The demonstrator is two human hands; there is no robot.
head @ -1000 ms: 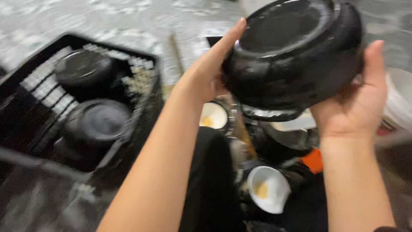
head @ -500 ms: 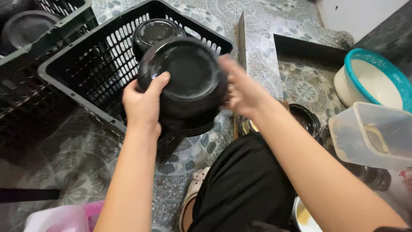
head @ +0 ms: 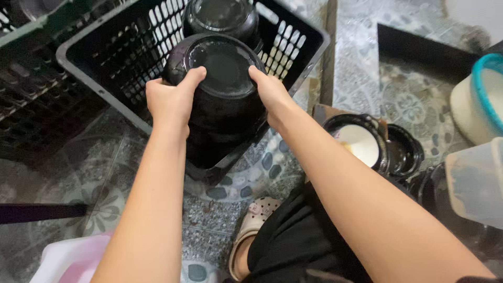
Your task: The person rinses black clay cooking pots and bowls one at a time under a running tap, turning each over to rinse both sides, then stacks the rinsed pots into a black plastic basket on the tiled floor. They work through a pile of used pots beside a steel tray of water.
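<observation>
Nearest lay a pink tub (head: 68, 262) at the bottom left, and just right of it one pale perforated sandal (head: 251, 230) on the patterned tile floor (head: 367, 68), beside a fold of black cloth (head: 298, 246).

Two bare forearms ran up from the near edge. The left hand (head: 170, 102) and the right hand (head: 270, 91) each gripped a side of one black bowl (head: 220, 84), turned bottom-up, fingers curled over its rim and thumbs on its base. The bowl was held over the near right corner of a black slotted crate (head: 99, 68), above at least one more dark bowl stacked beneath it. Farther in the same crate sat a second upturned black bowl (head: 222, 18), touching the far wall.

To the right, on the floor, stood two black dishes: one with white residue (head: 359, 141) and a smaller empty one (head: 403, 152) just beside it. Right of these were one clear plastic tub (head: 474, 181) and one white basin with a teal rim (head: 479, 102), cut by the right edge.

Open floor showed between crate and dishes. A second dark crate (head: 31, 99) lay left, close against the first.
</observation>
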